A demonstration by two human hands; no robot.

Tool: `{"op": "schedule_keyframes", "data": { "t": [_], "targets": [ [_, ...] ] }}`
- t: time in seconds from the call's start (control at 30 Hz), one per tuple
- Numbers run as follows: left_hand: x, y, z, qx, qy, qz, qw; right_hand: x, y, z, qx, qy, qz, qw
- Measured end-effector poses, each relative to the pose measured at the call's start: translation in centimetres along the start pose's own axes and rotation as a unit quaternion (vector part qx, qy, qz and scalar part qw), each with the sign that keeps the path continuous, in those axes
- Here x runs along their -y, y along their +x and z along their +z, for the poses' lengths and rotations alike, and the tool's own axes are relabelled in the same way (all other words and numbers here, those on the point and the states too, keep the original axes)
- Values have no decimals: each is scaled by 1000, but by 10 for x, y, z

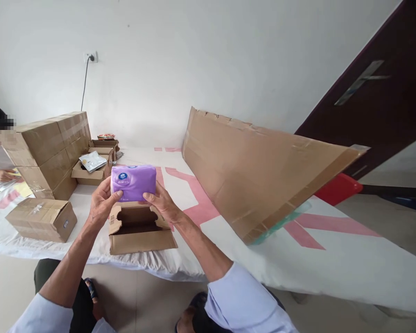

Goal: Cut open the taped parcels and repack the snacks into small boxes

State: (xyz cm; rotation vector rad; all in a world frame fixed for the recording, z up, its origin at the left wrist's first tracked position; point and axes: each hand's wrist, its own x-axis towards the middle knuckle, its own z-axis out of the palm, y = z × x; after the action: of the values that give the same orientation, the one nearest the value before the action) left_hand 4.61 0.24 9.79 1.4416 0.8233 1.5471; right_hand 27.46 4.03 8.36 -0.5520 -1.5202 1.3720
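Light: soft, moderately bright; source unseen. Sheen: faint, purple plastic-wrapped pack (134, 185) at left grip (102, 203). Shadow: deep, inside open brown cardboard box (142, 241) below. Wide-angle slant: dark maroon door (388, 111), far right of right grip (163, 203). Pixelation: far left.

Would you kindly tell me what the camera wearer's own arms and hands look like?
Loose, pale blue cloth sleeves end around the elbows. Below them, no watch or bracelet shows. The left hand and right hand are bare, without gloves.
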Motion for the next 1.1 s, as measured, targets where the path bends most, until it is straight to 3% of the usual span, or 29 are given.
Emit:
{"op": "schedule_keyframes", "data": {
  "t": [0.1,0.33,0.43,0.6,1.1],
  "targets": [
    [5,17,-3,14,16,-5,1000,-12,25,0,-24,6,20,1000],
    [46,54,-34,71,101,-132,984,-60,75,-21,-49,47,140,988],
    [64,61,-40,61,105,-170,978,-77,78,-26,-63,64,152,984],
    [81,65,-42,61,106,-169,978,-91,74,-28,-67,74,144,984],
    [92,65,-48,52,106,-182,976,-93,75,-29,-40,66,137,987]
  ]
}}
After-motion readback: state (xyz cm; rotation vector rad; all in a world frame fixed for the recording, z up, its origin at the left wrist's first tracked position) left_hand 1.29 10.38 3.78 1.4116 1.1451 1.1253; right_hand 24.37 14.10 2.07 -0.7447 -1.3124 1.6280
